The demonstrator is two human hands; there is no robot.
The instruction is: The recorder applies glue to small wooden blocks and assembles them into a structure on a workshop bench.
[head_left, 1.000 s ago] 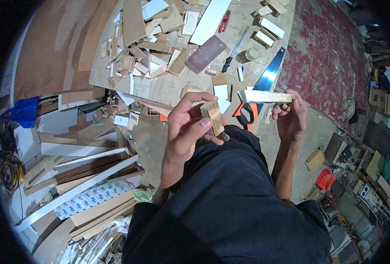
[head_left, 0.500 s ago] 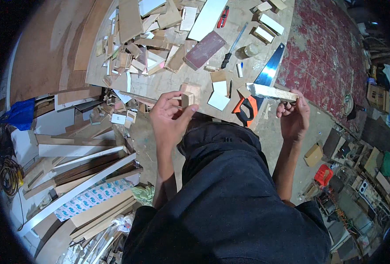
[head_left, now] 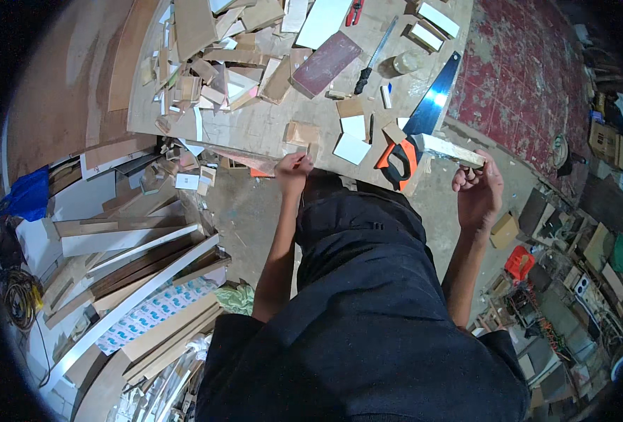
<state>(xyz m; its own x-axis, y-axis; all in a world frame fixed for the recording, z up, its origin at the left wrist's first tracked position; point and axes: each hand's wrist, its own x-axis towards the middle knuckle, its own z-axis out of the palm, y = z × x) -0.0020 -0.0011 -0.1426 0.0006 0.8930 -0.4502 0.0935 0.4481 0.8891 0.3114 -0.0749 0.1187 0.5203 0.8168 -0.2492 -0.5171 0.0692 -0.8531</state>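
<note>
My left hand (head_left: 294, 171) is closed at the table's front edge, its fingers curled around a small wooden block (head_left: 313, 150) that is mostly hidden. Just beyond the fingers, a flat, light wooden piece (head_left: 301, 133) lies on the tabletop. Off to the right, my right hand (head_left: 481, 184) grips one end of a pale wooden strip (head_left: 454, 150) between thumb and fingers. The strip's other end points left, close to the orange and black handle of a handsaw (head_left: 398, 164). White and brown offcuts (head_left: 352, 149) lie between my hands.
Scrap wood (head_left: 244, 77) is heaped on the table's far left. A maroon board (head_left: 326, 63), a thin black-handled saw (head_left: 375, 58) and a jar (head_left: 405, 63) lie farther back. Long boards (head_left: 139, 243) are stacked on the left; clutter (head_left: 564, 295) fills the lower right.
My left hand has turned and lowered the small block from an upright hold to the table edge. My right hand has shifted slightly right and down with the strip. The view has moved a little.
</note>
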